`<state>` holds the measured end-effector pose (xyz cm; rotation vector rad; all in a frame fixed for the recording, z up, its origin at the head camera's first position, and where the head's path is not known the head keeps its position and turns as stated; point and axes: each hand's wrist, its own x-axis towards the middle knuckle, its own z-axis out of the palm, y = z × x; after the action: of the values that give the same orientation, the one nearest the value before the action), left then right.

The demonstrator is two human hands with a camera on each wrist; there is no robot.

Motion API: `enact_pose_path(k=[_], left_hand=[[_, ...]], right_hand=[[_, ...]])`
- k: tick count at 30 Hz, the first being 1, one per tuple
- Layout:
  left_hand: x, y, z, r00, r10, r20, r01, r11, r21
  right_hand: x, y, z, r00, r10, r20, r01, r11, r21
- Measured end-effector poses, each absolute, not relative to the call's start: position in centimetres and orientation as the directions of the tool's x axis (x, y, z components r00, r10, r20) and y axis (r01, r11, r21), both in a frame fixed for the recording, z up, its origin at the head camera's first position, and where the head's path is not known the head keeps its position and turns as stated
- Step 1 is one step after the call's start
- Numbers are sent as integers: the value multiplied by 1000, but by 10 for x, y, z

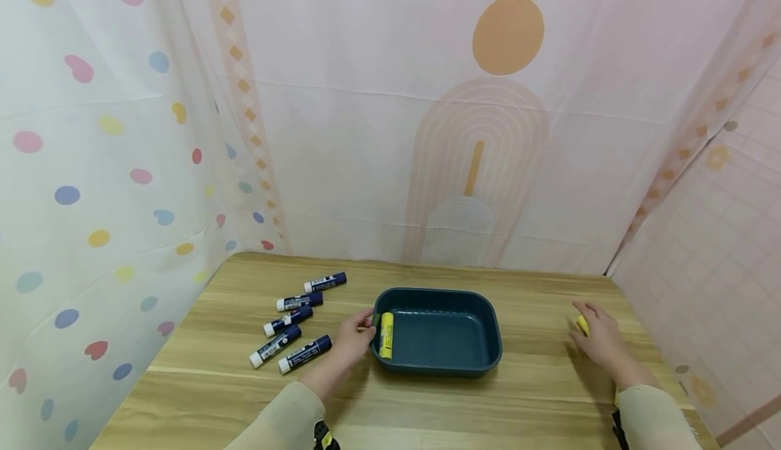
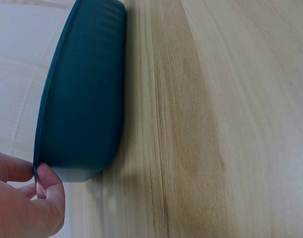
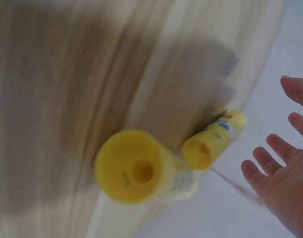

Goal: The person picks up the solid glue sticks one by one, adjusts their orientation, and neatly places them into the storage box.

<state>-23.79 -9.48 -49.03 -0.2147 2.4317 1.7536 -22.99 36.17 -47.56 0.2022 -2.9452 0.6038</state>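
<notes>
One yellow stick [image 1: 386, 335] lies inside the tray [image 1: 439, 341], whose rim our left hand [image 1: 352, 339] pinches, likely to steady it. Our right hand [image 1: 601, 343] hovers, fingers spread, near two more yellow sticks [image 3: 213, 141].

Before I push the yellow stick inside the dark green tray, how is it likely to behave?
The yellow stick will probably roll sideways, since it is a cylinder lying on its side. The raised walls of the dark green tray should likely stop it. Its straight body suggests something stiff rather than floppy.
</notes>
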Motion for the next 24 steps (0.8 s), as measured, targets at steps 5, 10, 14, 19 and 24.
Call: enact_pose_path(k=[5, 10, 14, 19, 24], left_hand=[[-237, -94, -489, -979, -35, -200, -201, 297, 933], [-236, -94, -488, -980, -19, -200, -197, 283, 939], [-235, -95, -487, -980, -15, -199, -195, 279, 940], [-235, -95, -486, -980, -14, -199, -195, 285, 938], [-237, -95, -489, -979, -12, -203, -198, 291, 936]], right_hand=[[-229, 371, -473, -1000, -19, 2, -18, 929, -370], [-230, 376, -470, -994, 43, -104, 76, 938, -339], [-232, 377, -472, -986, 56, -158, 105, 941, -322], [-236, 375, -476, -983, 79, -167, 129, 943, -307], [-237, 374, -476, -985, 79, -156, 124, 945, -302]])
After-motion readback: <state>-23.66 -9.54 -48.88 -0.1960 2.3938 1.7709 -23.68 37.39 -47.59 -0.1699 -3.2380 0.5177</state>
